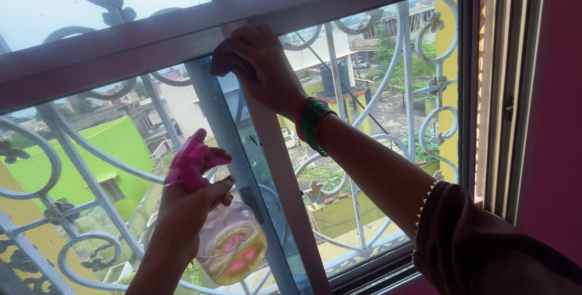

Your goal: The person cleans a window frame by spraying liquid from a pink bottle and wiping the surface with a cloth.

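The left hand point(194, 207) grips a clear spray bottle point(233, 243) with a pink trigger head, fingers clamped round its neck, low before the window mesh point(91, 167) — the right hand point(257, 64), fingers together, presses flat on the window frame point(151, 43).

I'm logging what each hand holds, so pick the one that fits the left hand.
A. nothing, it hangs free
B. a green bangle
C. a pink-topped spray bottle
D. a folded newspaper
C: the left hand grips the clear spray bottle by its pink top in front of the window, while the right hand presses on the window frame.
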